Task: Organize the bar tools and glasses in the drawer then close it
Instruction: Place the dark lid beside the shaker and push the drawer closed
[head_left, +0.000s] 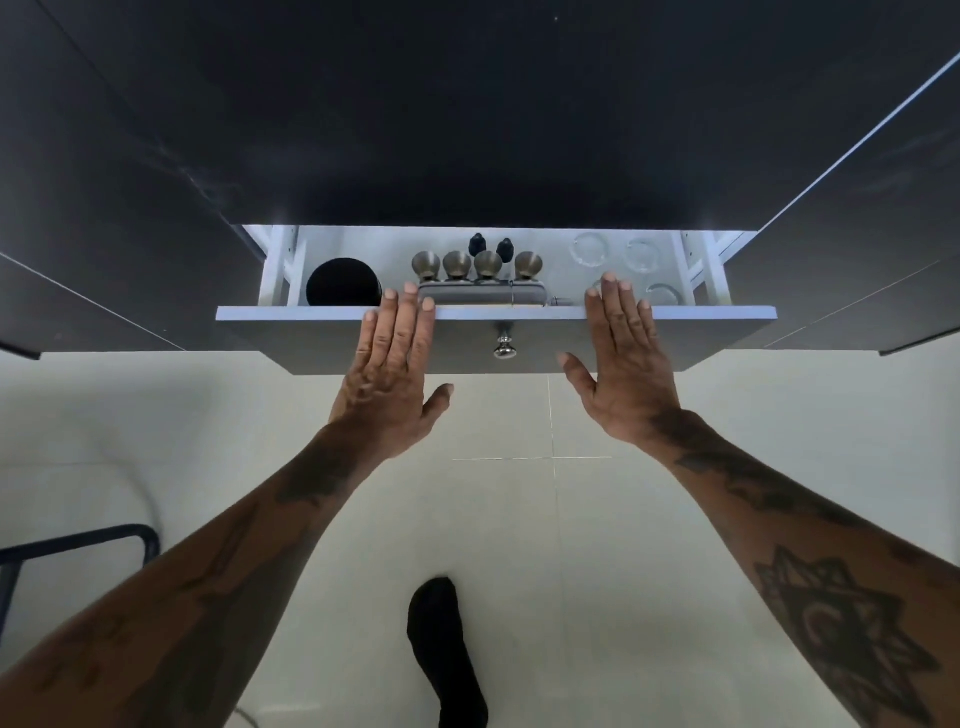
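The white drawer (291, 313) under the dark counter stands only partly open. Inside it, a black round container (340, 283) lies at the left. In the middle stands a row of several brass bottle stoppers (471, 266), with two black stoppers (491, 246) behind and a grey case (480, 294) in front. Three clear glasses (589, 248) stand at the right. My left hand (392, 364) and my right hand (621, 358) lie flat with fingers apart against the drawer's front panel, on either side of its metal knob (505, 347). Neither hand holds anything.
Dark cabinet fronts (104, 234) flank the drawer on both sides, under the dark countertop (467, 104). Pale floor tiles (519, 519) lie below. My foot in a black sock (447, 649) is on the floor, and a dark metal frame (78, 543) stands at the lower left.
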